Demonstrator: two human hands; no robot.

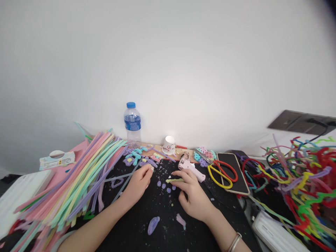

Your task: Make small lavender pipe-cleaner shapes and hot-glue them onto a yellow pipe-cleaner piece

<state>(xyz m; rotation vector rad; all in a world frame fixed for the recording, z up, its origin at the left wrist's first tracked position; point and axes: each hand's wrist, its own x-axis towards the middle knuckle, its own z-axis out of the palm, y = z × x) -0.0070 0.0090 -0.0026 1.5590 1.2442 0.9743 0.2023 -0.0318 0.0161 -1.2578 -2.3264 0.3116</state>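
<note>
My left hand (139,181) is closed in a pinch, with a small pale bit (151,168) showing at its fingertips; I cannot make out what it is. To its right, my right hand (193,192) reaches over the black mat (147,206), fingers spread and thumb apart. A short yellow-green pipe cleaner (173,180) lies at those fingertips. Between the hands sit several small purple fuzzy pieces (163,186). Nearer to me are a purple oval loop (153,225) and a pale purple scrap (181,221). A pink glue gun (191,169) rests just beyond my right hand.
Pastel pipe cleaners (86,175) pile up at left; a tangle of coloured ones (301,178) fills the right. Along the back stand a water bottle (132,122) and paper cup (169,144), near fuzzy flowers (136,155). Scissors (220,175) overlap a phone (233,171).
</note>
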